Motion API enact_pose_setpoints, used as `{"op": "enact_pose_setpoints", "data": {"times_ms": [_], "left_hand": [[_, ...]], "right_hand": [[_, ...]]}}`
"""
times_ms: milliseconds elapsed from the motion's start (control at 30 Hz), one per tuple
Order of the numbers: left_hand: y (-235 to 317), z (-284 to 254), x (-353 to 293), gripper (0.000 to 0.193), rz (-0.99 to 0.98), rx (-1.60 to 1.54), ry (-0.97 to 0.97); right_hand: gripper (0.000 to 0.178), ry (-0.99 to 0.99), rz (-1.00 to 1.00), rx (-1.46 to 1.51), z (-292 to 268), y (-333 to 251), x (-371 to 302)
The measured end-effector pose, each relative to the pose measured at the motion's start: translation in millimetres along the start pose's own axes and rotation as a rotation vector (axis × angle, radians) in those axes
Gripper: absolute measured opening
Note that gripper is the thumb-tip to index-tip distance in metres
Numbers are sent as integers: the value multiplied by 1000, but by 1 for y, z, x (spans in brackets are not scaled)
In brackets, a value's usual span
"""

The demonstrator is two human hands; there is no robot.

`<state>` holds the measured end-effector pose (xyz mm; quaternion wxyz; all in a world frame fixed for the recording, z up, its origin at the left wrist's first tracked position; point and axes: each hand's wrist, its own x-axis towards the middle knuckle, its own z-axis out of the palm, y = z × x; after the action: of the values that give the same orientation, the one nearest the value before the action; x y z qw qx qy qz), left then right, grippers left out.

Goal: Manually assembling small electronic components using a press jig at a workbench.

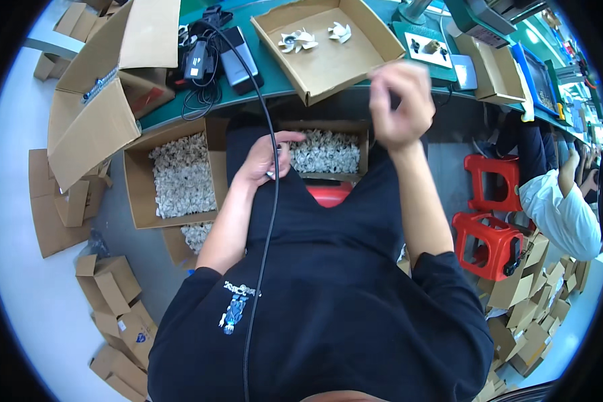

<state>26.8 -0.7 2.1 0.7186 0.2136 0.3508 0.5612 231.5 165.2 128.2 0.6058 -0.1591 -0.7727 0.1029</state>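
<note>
My left hand hovers over my lap at the near left corner of a carton of small white parts. Its index finger points right, while the other fingers curl around something small and whitish that I cannot make out. A black cable hangs across this hand. Raised at the bench's front edge, my right hand is smeared by motion beside the right corner of a shallow cardboard tray. Its fingers look bent, but the blur hides whether they hold anything. Inside the tray lie two white fan wheels, apart from each other.
A green bench carries a grey box-shaped device, tangled black cables and a white fixture plate. Left of my legs stands a larger carton of white parts. Red stools and another person are at right.
</note>
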Motion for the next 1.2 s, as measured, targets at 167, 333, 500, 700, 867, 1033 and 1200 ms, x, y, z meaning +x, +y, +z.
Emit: {"op": "enact_pose_setpoints", "data": {"times_ms": [167, 333, 500, 700, 867, 1033, 1200], "left_hand": [[-8, 55, 20, 62, -29, 104, -291], [-12, 74, 27, 74, -110, 296, -273], [-11, 81, 23, 64, -150, 165, -303], [3, 73, 11, 42, -192, 44, -64], [-12, 7, -6, 31, -155, -616, 308], [4, -28, -37, 31, -99, -612, 364], [18, -61, -43, 27, -49, -368, 524]], "right_hand": [[23, -490, 349, 187, -12, -48, -67], [24, -673, 461, 144, -27, -56, -85], [24, -524, 618, 279, -35, -39, -87], [21, -40, 467, -249, -74, 35, -15], [24, -181, 416, -588, -86, 88, 30], [28, -187, 532, -558, -86, 95, 32], [32, -267, 796, -328, -96, 101, 41]]}}
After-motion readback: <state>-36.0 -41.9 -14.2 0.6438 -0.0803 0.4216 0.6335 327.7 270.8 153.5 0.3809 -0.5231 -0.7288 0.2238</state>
